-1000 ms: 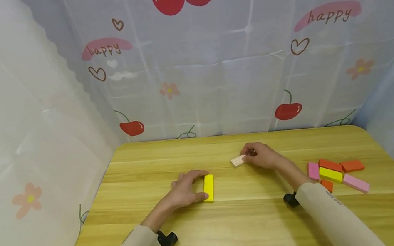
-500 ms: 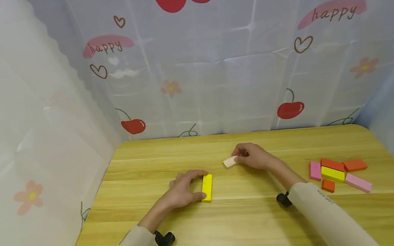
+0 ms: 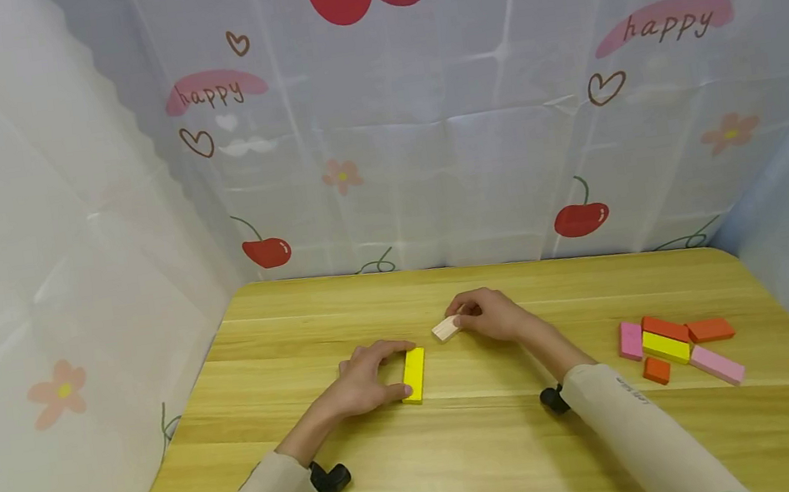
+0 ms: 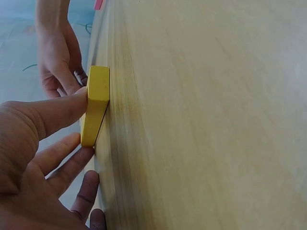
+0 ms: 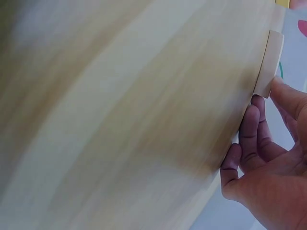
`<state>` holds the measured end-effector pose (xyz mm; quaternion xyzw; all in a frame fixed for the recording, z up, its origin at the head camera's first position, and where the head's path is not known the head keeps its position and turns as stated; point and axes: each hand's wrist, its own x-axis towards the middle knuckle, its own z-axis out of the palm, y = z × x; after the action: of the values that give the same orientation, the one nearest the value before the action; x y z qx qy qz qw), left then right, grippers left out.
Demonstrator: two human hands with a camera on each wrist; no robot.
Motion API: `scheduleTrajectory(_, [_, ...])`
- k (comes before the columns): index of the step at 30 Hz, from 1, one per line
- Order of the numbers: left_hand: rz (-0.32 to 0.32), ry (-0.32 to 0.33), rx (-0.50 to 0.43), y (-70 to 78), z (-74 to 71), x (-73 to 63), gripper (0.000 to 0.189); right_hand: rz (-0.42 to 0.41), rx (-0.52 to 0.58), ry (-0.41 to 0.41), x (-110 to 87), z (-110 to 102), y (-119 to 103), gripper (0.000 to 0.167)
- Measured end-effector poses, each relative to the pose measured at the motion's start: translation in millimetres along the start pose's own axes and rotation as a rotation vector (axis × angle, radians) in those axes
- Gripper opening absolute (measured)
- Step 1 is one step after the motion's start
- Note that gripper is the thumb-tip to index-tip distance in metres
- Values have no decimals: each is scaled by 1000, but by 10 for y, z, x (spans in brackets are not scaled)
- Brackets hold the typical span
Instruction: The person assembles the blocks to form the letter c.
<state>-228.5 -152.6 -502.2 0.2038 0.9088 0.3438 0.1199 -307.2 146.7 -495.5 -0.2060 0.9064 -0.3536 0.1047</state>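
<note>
A long yellow wooden block [image 3: 414, 376] lies flat at the middle of the table. My left hand [image 3: 364, 380] spans it lengthwise, thumb at the near end and fingertips at the far end; the left wrist view shows the yellow block [image 4: 97, 98] pinched this way. Just beyond it and to the right, my right hand [image 3: 488, 315] grips an unpainted wooden block [image 3: 445, 329] by its right end. In the right wrist view this pale block [image 5: 270, 64] lies low along the tabletop, thumb on one side. The two blocks are a short gap apart.
On the right of the wooden table [image 3: 514, 448] lies a loose group of blocks: a magenta one [image 3: 631, 340], a yellow one [image 3: 666, 347], a light pink one [image 3: 717, 364] and several orange ones [image 3: 710, 330]. A cherry-print curtain [image 3: 432, 190] hangs behind the table's far edge.
My right hand has slid the unpainted block leftward, closer to the far end of the yellow block. The left hand keeps its hold on the yellow block in about the same place.
</note>
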Motion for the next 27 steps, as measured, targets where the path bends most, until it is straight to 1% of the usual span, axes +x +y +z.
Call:
scheduleTrajectory(3, [-1,-1,1,-17,-1,4,64,7,3,-9,21,32,-45,22])
scheduleTrajectory(5, [-3,-3,2,-27,-2,7,64,-4,4,-16,39,48,-67,23])
scheduleTrajectory(9, [4,-8,12,-27,2,20,64,-15,0,-25,69,67,-84,23])
scheduleTrajectory(15, [14,-6,2,-21,10,40,64,-5,2,-35,88,80,-102,23])
scheduleTrajectory(27, [3,-2,18,-50,12,13,64,-25,-14,-60,156,146,-229,23])
